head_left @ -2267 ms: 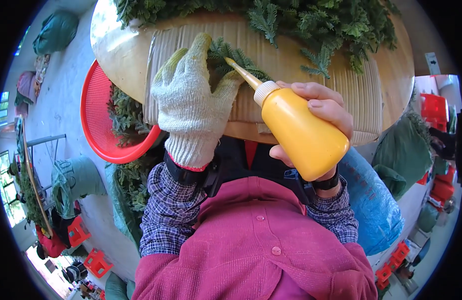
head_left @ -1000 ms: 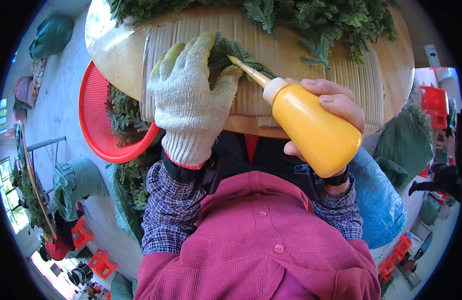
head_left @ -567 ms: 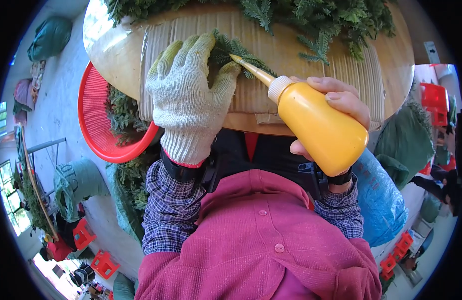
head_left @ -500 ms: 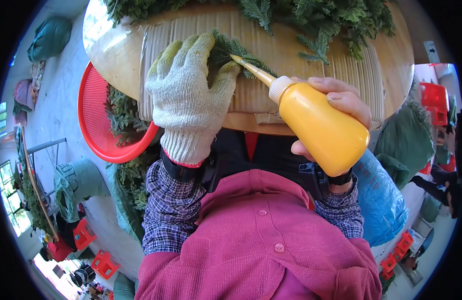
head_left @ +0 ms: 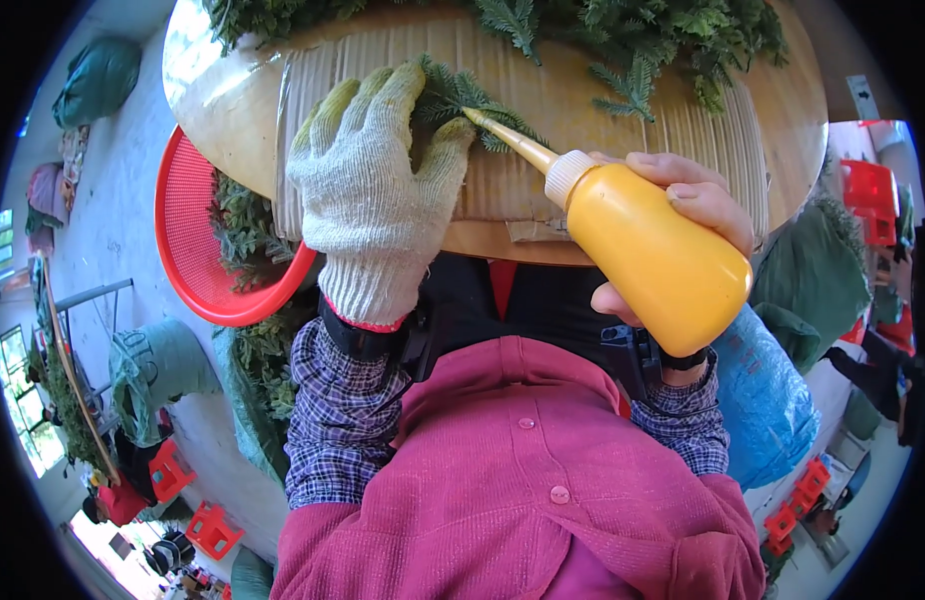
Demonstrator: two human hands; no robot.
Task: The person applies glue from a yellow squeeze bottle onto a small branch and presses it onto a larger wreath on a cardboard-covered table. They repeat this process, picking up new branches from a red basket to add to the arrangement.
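Note:
My left hand (head_left: 378, 180), in a whitish knitted glove stained yellow-green at the fingertips, lies over a corrugated cardboard sheet (head_left: 323, 60). Its thumb and fingers hold down a small green fir sprig (head_left: 445, 90), partly hidden under the glove. My bare right hand (head_left: 708, 200) is wrapped around a yellow squeeze bottle (head_left: 658, 260) with a white ribbed collar. The bottle tilts to the left, and its long tapered nozzle (head_left: 508, 138) reaches the sprig beside my gloved thumb. Whether any liquid leaves the tip I cannot tell.
More fir branches (head_left: 663, 40) are heaped along the far side of the round wooden table (head_left: 798, 100). A red mesh basket (head_left: 183, 240) with greenery stands at the left. A blue plastic bag (head_left: 768, 400) and a green sack (head_left: 813, 270) lie on the right.
The squeeze bottle and my right hand have shifted slightly to the right, the nozzle tip staying at the sprig. My gloved hand has moved a little left, showing more of the sprig.

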